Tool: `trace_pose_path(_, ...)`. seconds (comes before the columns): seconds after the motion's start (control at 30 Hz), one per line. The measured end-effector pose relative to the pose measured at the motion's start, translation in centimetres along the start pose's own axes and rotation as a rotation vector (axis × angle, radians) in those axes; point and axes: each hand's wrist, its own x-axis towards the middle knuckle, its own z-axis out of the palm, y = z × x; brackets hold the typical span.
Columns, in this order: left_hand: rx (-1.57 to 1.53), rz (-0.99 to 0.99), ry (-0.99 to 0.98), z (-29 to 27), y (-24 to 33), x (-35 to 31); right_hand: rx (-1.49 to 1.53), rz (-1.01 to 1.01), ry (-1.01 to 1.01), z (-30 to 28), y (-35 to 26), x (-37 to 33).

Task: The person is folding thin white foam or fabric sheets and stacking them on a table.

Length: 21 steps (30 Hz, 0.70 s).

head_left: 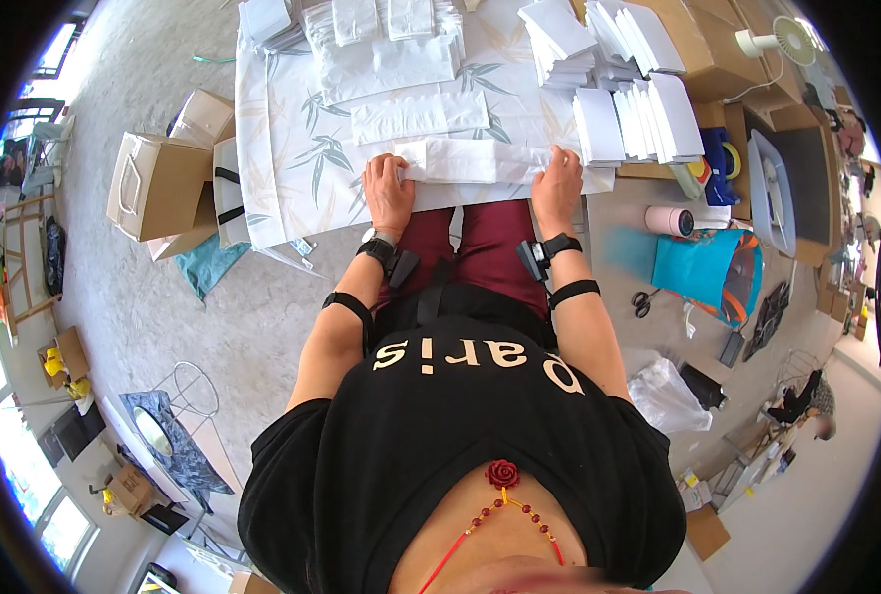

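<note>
Tablecloth (287, 203) under white strip (480, 161), grey floor (262, 317), cartons (161, 188)

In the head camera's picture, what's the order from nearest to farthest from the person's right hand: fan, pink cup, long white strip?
1. White strip: touched at its right end by the right hand.
2. Pink cup: to the hand's right, slightly lower in the picture.
3. Fan: farther right, near the top.
</note>
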Motion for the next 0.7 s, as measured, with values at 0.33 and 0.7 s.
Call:
trace_pose_path(0.33,-0.021,0.0,0.017,0.1,0.4,0.1,0.539,-0.294,-0.225,3.8,-8.1,0.4)
trace_pose_path(0.7,-0.028,0.008,0.035,0.0,0.5,0.3,0.488,-0.335,-0.318,6.9,-10.3,0.3)
